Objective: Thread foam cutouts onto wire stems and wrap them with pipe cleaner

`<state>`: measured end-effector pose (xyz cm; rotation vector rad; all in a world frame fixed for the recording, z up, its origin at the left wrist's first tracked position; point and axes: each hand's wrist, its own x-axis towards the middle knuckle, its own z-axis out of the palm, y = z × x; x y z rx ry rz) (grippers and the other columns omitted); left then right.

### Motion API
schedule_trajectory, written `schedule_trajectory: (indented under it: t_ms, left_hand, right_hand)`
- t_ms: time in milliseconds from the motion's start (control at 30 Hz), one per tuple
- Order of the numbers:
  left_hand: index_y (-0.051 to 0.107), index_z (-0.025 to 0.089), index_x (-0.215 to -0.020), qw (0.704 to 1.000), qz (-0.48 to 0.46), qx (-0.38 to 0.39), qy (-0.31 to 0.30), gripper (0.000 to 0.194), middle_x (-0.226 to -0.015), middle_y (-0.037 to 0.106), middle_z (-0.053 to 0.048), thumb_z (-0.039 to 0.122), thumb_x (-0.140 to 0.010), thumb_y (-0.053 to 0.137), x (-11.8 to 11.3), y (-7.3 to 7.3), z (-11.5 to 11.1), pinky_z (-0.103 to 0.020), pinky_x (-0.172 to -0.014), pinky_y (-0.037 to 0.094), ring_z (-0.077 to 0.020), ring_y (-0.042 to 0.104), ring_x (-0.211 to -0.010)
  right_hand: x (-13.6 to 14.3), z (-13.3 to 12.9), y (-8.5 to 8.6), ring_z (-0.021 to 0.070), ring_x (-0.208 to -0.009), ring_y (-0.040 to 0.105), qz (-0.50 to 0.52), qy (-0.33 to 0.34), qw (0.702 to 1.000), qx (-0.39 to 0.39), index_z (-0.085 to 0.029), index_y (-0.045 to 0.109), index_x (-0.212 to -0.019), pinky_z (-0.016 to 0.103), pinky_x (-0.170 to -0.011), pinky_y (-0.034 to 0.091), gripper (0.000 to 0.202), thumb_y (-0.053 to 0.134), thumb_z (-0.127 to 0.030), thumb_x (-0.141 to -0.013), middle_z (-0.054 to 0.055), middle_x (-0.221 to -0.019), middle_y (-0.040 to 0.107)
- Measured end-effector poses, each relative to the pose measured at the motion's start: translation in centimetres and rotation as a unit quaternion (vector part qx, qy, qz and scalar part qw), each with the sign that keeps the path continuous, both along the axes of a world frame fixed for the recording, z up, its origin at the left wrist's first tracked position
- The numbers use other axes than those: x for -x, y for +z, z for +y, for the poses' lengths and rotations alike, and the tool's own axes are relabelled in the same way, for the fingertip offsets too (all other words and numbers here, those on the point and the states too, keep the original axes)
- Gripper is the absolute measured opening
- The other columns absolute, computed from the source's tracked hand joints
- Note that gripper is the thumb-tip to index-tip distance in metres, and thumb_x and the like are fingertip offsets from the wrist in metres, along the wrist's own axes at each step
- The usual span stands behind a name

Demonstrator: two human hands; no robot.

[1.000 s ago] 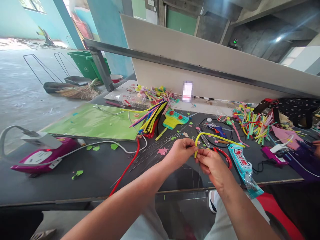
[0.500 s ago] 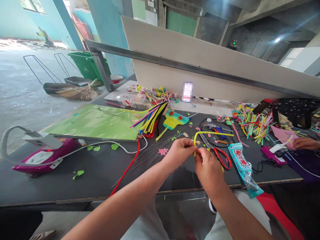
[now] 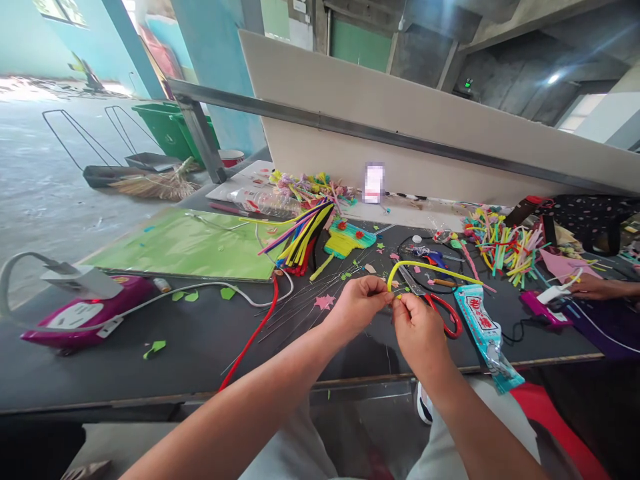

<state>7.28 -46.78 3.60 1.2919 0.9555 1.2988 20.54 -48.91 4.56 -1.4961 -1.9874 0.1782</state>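
A bent yellow pipe cleaner (image 3: 431, 268) is pinched at its near end by my left hand (image 3: 361, 303). Its long free part arcs up and away to the right, above the scissors. My right hand (image 3: 419, 328) is closed beside the left, fingertips pressed together on a small yellow bit; whether it belongs to the same pipe cleaner is hard to see. Red-handled scissors (image 3: 451, 319) lie just right of my right hand. Beyond my hands rest a bundle of coloured pipe cleaners (image 3: 306, 241) and a yellow-and-turquoise fuzzy shape (image 3: 345, 241).
Right of the scissors lies a turquoise packet (image 3: 481, 321). A green sheet (image 3: 185, 247), a purple power strip (image 3: 85, 317) and thin wires occupy the left. Cut pipe cleaners (image 3: 507, 247) are heaped at right, near another person's hand (image 3: 593, 287). A white board (image 3: 400, 157) stands behind.
My right hand has shifted slightly to the right, with a small gap opening between my fingertips. The free end of the yellow pipe cleaner has swung a little right and down.
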Motion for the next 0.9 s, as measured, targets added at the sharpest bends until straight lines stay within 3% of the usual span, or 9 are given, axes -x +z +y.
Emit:
schedule_trajectory:
  t_ms: [167, 267, 400, 900]
  left_hand:
    - [0.057, 0.013, -0.062, 1.0, 0.019, 0.008, 0.005, 0.02, -0.057, 0.049, 0.003, 0.03, -0.069, 0.065, 0.0, -0.1, 0.0, -0.02, -0.052, 0.033, -0.0075, 0.041, -0.055]
    - [0.056, 0.013, -0.061, 0.999, 0.042, 0.02, 0.018, 0.023, -0.054, 0.046, 0.004, 0.033, -0.069, 0.064, 0.1, -0.2, 0.1, -0.02, -0.048, 0.028, -0.0065, 0.037, -0.051]
    - [0.056, 0.014, -0.062, 0.998, 0.055, 0.021, 0.028, 0.024, -0.055, 0.048, 0.004, 0.035, -0.07, 0.064, 0.2, -0.6, 0.2, -0.02, -0.048, 0.029, -0.0066, 0.038, -0.05]
    - [0.059, 0.014, -0.066, 0.997, 0.066, 0.016, 0.041, 0.019, -0.061, 0.054, 0.002, 0.032, -0.071, 0.063, -0.1, -1.3, 0.2, -0.021, -0.053, 0.035, -0.0089, 0.046, -0.057]
  right_hand:
    - [-0.3, -0.1, 0.4, 0.0147, -0.053, 0.056, -0.014, -0.01, 0.999, 0.034, -0.019, 0.053, -0.063, 0.025, -0.05, 0.031, 0.027, 0.045, -0.025, -0.088, 0.002, -0.056, 0.061]
    - [-0.5, -0.6, -0.1, 0.0178, -0.064, 0.063, -0.015, -0.03, 0.999, -0.032, -0.018, 0.058, -0.085, 0.026, -0.056, 0.038, 0.013, 0.047, -0.024, -0.087, 0.005, -0.072, 0.068]
    - [-0.5, -1.1, -1.1, 0.0192, -0.079, 0.066, -0.028, -0.009, 0.994, -0.109, -0.016, 0.056, -0.103, 0.027, -0.066, 0.044, 0.018, 0.046, -0.022, -0.089, 0.009, -0.09, 0.069]
    - [0.1, -0.9, -1.6, 0.0188, -0.064, 0.063, -0.131, -0.046, 0.984, -0.115, -0.017, 0.062, -0.086, 0.027, -0.055, 0.035, 0.017, 0.047, -0.023, -0.089, 0.006, -0.069, 0.067]
